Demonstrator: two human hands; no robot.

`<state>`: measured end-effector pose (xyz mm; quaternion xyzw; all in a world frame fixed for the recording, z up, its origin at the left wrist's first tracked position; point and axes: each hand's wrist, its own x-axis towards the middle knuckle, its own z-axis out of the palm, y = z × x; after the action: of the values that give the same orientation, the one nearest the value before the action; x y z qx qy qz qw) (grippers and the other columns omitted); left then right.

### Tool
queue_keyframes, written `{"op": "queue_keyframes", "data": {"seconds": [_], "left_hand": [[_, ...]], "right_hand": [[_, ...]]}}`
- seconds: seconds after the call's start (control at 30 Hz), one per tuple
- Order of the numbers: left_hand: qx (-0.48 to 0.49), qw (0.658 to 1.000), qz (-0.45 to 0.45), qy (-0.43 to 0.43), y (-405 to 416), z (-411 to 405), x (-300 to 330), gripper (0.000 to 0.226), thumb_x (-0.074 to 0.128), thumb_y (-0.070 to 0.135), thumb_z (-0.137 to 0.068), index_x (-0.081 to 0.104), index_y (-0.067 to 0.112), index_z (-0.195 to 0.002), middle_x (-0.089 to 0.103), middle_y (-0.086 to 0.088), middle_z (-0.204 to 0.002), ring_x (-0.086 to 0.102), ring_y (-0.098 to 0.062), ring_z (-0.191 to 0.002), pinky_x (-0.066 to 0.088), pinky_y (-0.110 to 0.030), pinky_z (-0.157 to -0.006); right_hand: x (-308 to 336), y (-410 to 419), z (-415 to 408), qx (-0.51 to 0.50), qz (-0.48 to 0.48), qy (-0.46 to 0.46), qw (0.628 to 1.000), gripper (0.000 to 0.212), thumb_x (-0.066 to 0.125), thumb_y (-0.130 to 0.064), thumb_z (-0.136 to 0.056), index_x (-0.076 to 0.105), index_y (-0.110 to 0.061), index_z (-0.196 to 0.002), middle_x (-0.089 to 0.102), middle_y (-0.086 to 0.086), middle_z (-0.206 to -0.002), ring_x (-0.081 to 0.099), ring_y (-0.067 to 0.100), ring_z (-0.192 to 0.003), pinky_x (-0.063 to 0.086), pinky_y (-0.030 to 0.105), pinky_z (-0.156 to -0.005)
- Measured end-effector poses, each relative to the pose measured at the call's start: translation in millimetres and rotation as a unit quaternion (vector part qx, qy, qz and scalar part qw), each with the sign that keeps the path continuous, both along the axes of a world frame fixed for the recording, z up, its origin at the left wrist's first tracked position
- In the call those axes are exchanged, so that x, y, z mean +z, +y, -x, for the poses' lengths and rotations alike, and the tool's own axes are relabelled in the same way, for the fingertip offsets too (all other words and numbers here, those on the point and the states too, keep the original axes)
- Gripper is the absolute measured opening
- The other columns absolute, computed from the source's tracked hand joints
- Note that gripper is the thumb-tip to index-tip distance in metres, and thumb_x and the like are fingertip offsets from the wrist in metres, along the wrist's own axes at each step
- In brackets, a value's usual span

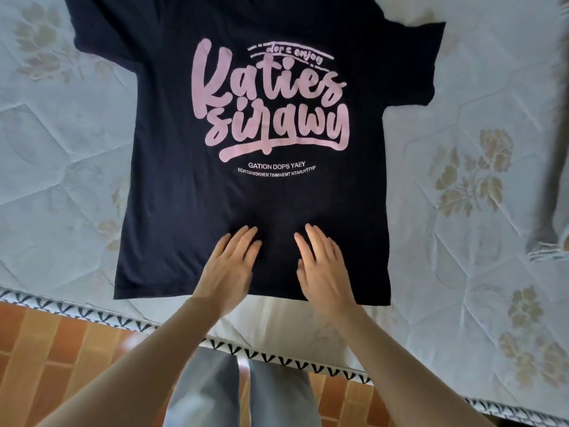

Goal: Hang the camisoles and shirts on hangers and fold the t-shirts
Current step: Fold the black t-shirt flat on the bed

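Head view shows 1 dark t-shirt spread print side up on a quilted mattress, collar away from the person, hem near the mattress edge closest to them. Pink lettering reads right way up from the camera, so the garment lies front up; whether this is the intended side for folding is a matter of method.

Left hand rests flat on the lower body of the t-shirt, fingers straight and together, grasping nothing. Right hand lies just beside it, equally flat, fingers extended, nothing held. Both palms sit above the hem, slightly apart, on either side of the garment's centre line. Placement is consistent with smoothing the cloth so that it lies without creases before a fold; this is a judgement, not an observation of movement.

Both sleeves are spread outward. The right sleeve shows a rumpled edge; the left sleeve runs partly out of frame. Lower cloth appears largely flat, with faint ripples above the fingertips.

A grey item lies at the right margin of the mattress, blurred; its nature cannot be determined. Orange floor tiles and the person's grey trouser legs are visible below.

Assessment: no fold is made yet on this t-shirt. No hangers, camisoles or shirts are identifiable.
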<state>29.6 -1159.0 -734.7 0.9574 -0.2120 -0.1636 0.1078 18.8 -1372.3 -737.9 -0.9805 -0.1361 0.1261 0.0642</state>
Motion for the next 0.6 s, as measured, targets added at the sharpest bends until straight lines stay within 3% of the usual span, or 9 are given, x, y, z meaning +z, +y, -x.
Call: {"op": "queue_keyframes", "data": {"seconds": [0.13,0.23,0.33,0.47,0.6], "left_hand": [[0.033,0.996,-0.072,0.047,-20,-17,-19,0.06,0.025,0.036,-0.099,0.026,0.008,-0.152,0.018,-0.017,-0.161,0.019,-0.031,-0.148,0.025,-0.054,-0.116],[0.042,0.993,-0.087,0.067,-20,-8,-27,0.064,0.02,0.045,-0.1,0.016,0.009,-0.153,0.012,-0.018,-0.162,0.015,-0.034,-0.149,0.021,-0.058,-0.116],[0.041,0.992,-0.088,0.085,-22,-6,-22,0.065,0.022,0.044,-0.098,0.016,0.009,-0.152,0.014,-0.019,-0.161,0.017,-0.036,-0.148,0.023,-0.06,-0.114],[0.047,0.991,-0.064,0.105,-38,-33,-11,0.062,0.028,0.04,-0.097,0.032,0.009,-0.149,0.026,-0.016,-0.158,0.028,-0.035,-0.145,0.027,-0.059,-0.112],[0.022,0.997,-0.025,0.074,-71,-97,-9,0.058,0.029,0.037,-0.096,0.043,0.01,-0.145,0.037,-0.013,-0.153,0.037,-0.03,-0.141,0.028,-0.053,-0.114]], "right_hand": [[-20,0,-22,0.016,0.055,0.042,0.997,0.06,0.028,-0.041,-0.103,0.019,-0.015,-0.157,0.014,0.018,-0.163,0.015,0.031,-0.15,0.021,0.053,-0.118],[-28,-7,-17,0.023,0.075,0.049,0.996,0.063,0.021,-0.047,-0.103,0.014,-0.016,-0.157,0.009,0.017,-0.163,0.01,0.032,-0.151,0.019,0.054,-0.119],[-24,-5,-18,0.023,0.062,0.044,0.997,0.061,0.025,-0.046,-0.102,0.023,-0.016,-0.156,0.019,0.017,-0.162,0.019,0.033,-0.149,0.024,0.054,-0.117],[-10,-12,-44,0.003,-0.003,0.006,1.0,0.045,0.036,-0.034,-0.1,0.053,-0.017,-0.139,0.051,0.009,-0.144,0.049,0.024,-0.132,0.049,0.046,-0.101],[-1,-31,-105,-0.122,-0.018,-0.03,0.992,0.04,0.057,-0.026,-0.094,0.058,-0.011,-0.131,0.056,0.011,-0.136,0.053,0.026,-0.128,0.053,0.042,-0.097]]}}
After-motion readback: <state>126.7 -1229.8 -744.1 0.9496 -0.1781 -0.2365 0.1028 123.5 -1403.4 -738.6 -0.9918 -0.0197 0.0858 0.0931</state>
